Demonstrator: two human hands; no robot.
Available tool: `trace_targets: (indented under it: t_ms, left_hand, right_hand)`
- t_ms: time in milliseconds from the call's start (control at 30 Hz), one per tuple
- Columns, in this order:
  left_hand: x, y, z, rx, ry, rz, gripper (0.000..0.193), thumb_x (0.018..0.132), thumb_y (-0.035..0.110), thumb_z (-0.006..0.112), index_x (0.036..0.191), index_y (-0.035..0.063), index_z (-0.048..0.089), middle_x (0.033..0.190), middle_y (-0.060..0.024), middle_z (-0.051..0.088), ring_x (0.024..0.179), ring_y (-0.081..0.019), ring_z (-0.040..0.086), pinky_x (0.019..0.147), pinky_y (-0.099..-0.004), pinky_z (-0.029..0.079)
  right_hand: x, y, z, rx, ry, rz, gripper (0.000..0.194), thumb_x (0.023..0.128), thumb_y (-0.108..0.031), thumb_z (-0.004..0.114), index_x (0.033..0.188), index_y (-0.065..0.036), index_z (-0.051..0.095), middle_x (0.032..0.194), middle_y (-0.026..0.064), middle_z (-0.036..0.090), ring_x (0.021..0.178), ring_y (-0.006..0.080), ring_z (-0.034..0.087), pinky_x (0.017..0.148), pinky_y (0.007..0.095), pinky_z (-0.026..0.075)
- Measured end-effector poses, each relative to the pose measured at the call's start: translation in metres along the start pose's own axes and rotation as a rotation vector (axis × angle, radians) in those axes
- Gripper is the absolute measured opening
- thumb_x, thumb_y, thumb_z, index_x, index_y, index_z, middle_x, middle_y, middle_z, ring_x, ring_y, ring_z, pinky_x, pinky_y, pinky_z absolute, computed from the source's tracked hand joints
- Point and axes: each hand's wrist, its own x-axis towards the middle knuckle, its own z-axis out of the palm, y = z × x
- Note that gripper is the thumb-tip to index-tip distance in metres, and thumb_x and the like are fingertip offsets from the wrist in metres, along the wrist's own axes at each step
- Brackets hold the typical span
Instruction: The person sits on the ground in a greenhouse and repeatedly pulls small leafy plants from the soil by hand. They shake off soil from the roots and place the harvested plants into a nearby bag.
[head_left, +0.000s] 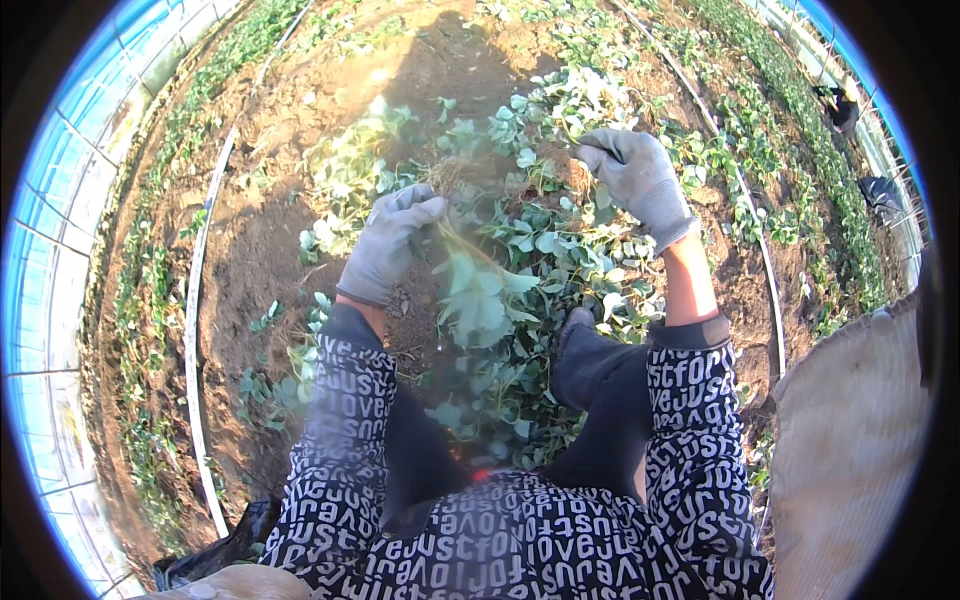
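Observation:
Both of my hands wear light grey gloves. My left hand (397, 236), left of centre, is shut on a leafy green plant (480, 296), whose leaves hang down towards me; a tuft of brown roots (454, 176) shows just above the fingertips. My right hand (626, 169), at the upper right, has its thumb and fingertips together at the edge of a pile of leafy plants (585, 97); whether a stem is between them is hard to tell. More uprooted-looking plants (551, 240) lie on the ground between my hands and below them.
Brown soil (255, 300) surrounds the plants. A pale hose or strip (196, 300) runs along the left, another (750, 202) along the right, with rows of low plants beyond. Black bags (881, 193) lie at the far right. A dark boot (577, 322) stands among leaves.

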Motion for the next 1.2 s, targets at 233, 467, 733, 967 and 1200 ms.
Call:
trace_targets:
  t_ms: [233,467,733,967,1200]
  left_hand:
    - [0.007,-0.018,-0.014,-0.341,-0.051,0.047,0.042,0.106,0.022,0.047,0.136,-0.0068,0.049,0.141,-0.0272,0.050,0.135,-0.0372,0.050,0.114,-0.0537,0.040]
    - [0.024,-0.045,-0.016,-0.229,-0.041,-0.052,0.044,0.106,0.021,0.048,0.142,-0.0044,0.046,0.137,-0.0220,0.056,0.124,-0.0304,0.058,0.107,-0.0459,0.048]
    - [0.018,-0.057,0.010,-0.093,0.051,0.184,0.027,0.101,0.013,0.058,0.121,-0.0046,0.063,0.118,-0.0085,0.068,0.103,-0.0168,0.066,0.089,-0.0292,0.053]
    - [0.000,-0.014,0.032,0.161,0.177,-0.126,0.014,0.100,0.015,0.060,0.100,0.0028,0.067,0.085,0.0024,0.065,0.072,-0.0073,0.061,0.070,-0.0236,0.052]
    - [0.001,-0.018,0.026,0.188,0.095,-0.025,0.030,0.099,0.023,0.063,0.116,-0.0009,0.068,0.092,-0.0046,0.069,0.079,-0.0132,0.066,0.071,-0.0288,0.056]
  right_hand:
    - [-0.002,0.020,0.021,-0.266,-0.362,0.013,0.026,0.085,-0.033,0.072,0.101,-0.014,0.078,0.097,0.0144,0.075,0.089,0.0319,0.072,0.084,0.0400,0.055]
    - [-0.001,0.001,0.053,0.073,-0.315,-0.060,0.040,0.088,-0.038,0.069,0.101,-0.001,0.074,0.086,0.0169,0.074,0.081,0.0326,0.072,0.077,0.0402,0.056]
    - [0.003,0.008,0.111,0.525,-0.329,0.004,0.045,0.086,-0.039,0.076,0.102,0.003,0.068,0.076,0.0148,0.067,0.068,0.0204,0.065,0.069,0.0377,0.054]
    - [0.009,-0.004,0.115,-0.300,-0.345,-0.063,0.044,0.088,-0.038,0.061,0.111,-0.002,0.069,0.095,0.0246,0.072,0.098,0.0383,0.070,0.087,0.0442,0.056]
    - [0.011,0.002,0.076,-0.255,-0.387,-0.123,0.029,0.087,-0.033,0.067,0.086,-0.005,0.073,0.080,0.0202,0.070,0.079,0.0367,0.070,0.075,0.0449,0.055]
